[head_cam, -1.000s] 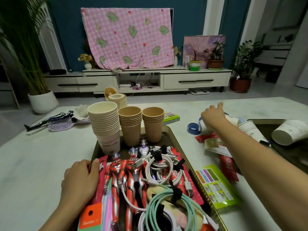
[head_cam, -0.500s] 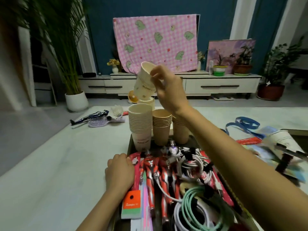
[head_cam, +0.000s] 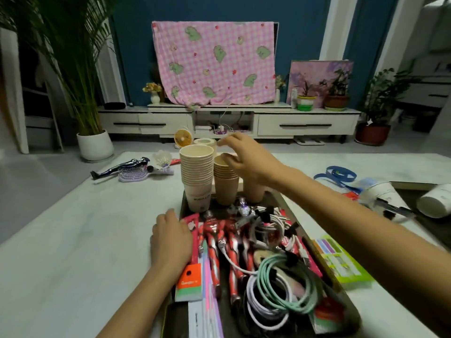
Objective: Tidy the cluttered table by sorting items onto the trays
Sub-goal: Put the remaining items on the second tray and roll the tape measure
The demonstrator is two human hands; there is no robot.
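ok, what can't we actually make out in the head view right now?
- Third cup stack: top hidden behind the right hand.
- Tray: near end cut off by the bottom frame edge; left rim under the left hand.
- Printing on the white cup stack: partly readable, the rest too small.
- White cups at right: blurred, contents unclear.

pink cloth [head_cam: 214, 62], potted palm [head_cam: 95, 145]

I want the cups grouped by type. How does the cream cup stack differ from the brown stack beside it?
The cream cup stack is taller and wider, with printed lettering low on its bottom cup; the brown stack is shorter, darker and plain. The right hand hovers over the brown stack only. Both stand upright at the tray's far end.
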